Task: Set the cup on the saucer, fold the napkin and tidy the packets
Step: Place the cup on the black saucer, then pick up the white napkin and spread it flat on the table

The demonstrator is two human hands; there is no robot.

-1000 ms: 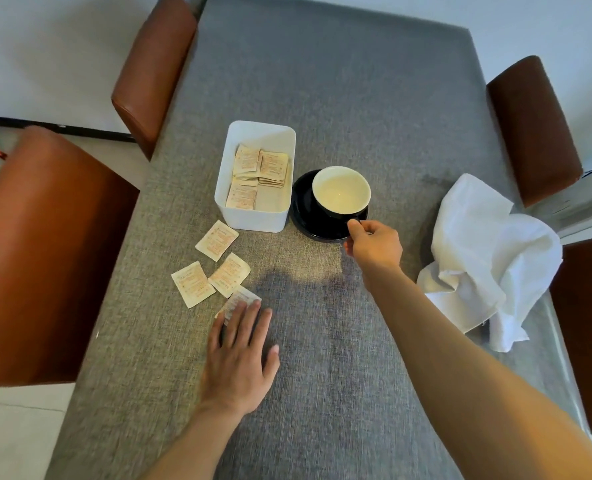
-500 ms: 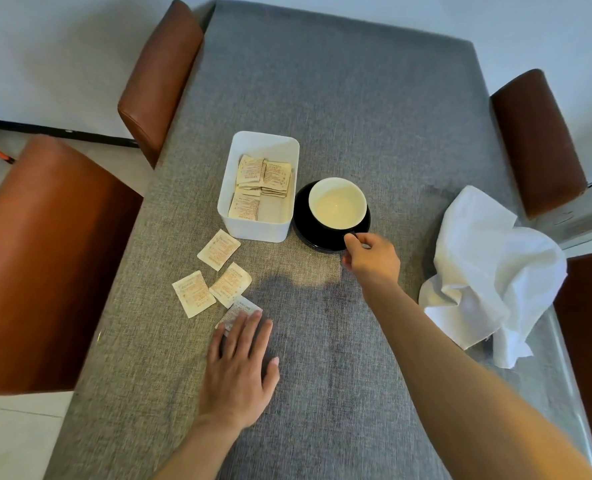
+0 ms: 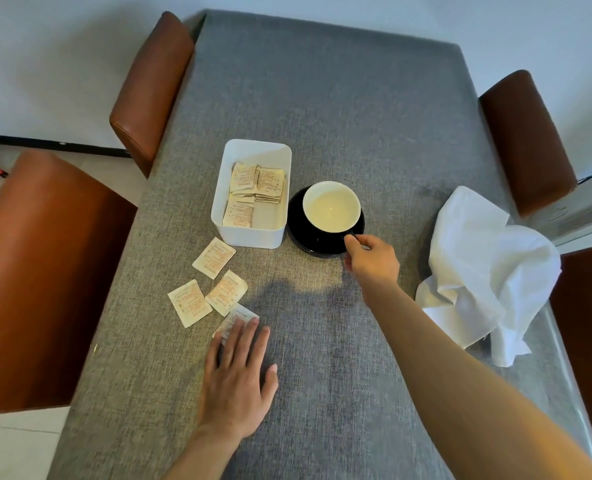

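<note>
A black cup (image 3: 331, 206) with a cream inside stands on the black saucer (image 3: 306, 239) mid-table. My right hand (image 3: 370, 259) pinches the cup's handle at the saucer's near right edge. My left hand (image 3: 237, 379) lies flat on the cloth, fingers spread, its fingertips on one loose packet (image 3: 237, 318). Three more loose packets (image 3: 214, 258) lie left of it. A white box (image 3: 253, 233) left of the saucer holds several packets (image 3: 256, 183). The crumpled white napkin (image 3: 485, 271) lies at the right table edge.
The table carries a grey cloth (image 3: 322, 98). Brown chairs stand at the far left (image 3: 151, 88), near left (image 3: 35, 278), far right (image 3: 526, 140) and near right (image 3: 585, 341).
The cup has settled onto the saucer with my right hand still at its handle. My left hand stays flat on the packet. The view has shifted slightly.
</note>
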